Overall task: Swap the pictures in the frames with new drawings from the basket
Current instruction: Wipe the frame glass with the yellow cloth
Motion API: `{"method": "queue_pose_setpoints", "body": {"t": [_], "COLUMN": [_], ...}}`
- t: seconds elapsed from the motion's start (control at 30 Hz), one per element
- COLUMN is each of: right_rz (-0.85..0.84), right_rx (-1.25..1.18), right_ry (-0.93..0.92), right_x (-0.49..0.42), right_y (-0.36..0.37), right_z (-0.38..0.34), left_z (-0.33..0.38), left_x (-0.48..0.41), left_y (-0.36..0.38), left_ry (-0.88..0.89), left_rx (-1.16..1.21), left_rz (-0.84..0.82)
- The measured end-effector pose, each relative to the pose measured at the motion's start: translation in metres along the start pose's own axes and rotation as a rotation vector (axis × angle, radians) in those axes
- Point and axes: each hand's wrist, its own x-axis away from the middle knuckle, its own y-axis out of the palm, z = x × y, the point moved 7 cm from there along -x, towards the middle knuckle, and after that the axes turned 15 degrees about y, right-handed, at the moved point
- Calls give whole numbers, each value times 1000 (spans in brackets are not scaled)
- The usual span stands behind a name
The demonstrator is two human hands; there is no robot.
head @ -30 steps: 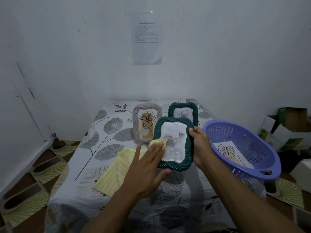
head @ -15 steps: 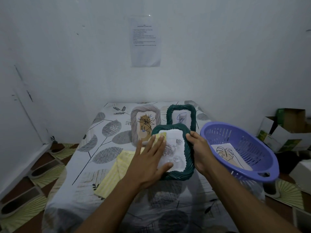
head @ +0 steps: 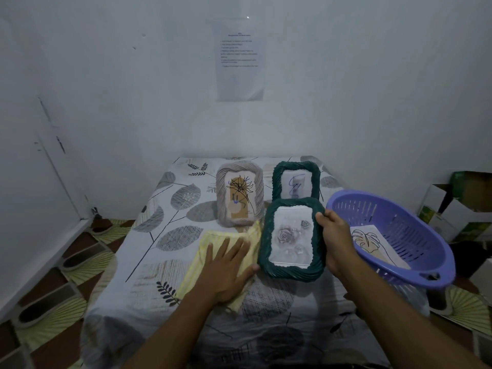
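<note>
While our right hand [head: 336,242] is pinching the rigid dark-green woven picture frame's [head: 292,239] right edge, our left hand's fingers [head: 231,249] are lying spread on the soft yellow cloth [head: 207,241].

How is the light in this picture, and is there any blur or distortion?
Head view: dim, bluish light; wide-angle bending at the edges. The rose picture in the near green frame looks pale and soft, and text on the wall sheet is unreadable.

Yellow cloth [head: 213,251] on leaf-print sheet [head: 170,209]; paper [head: 240,58] on wall; boxes [head: 463,206] rt.
</note>
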Motion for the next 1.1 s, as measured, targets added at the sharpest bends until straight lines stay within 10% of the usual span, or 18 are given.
{"method": "queue_pose_setpoints", "body": {"t": [0.63,0.77,0.9,1.1], "right_rz": [-242,-306,-400,-501], "right_rx": [19,-43,-84,-61], "right_ry": [23,69,103,98], "right_x": [34,37,39,36], "right_y": [95,112,139,183], "right_z": [22,22,23,23], "left_z": [-117,-112,-90,-94], "left_x": [110,102,83,45], "left_y": [-27,-49,-99,-104], "left_ry": [-323,-290,-300,-380], "left_rx": [-115,-12,557,1439], "left_rz": [-33,172,667,646]}}
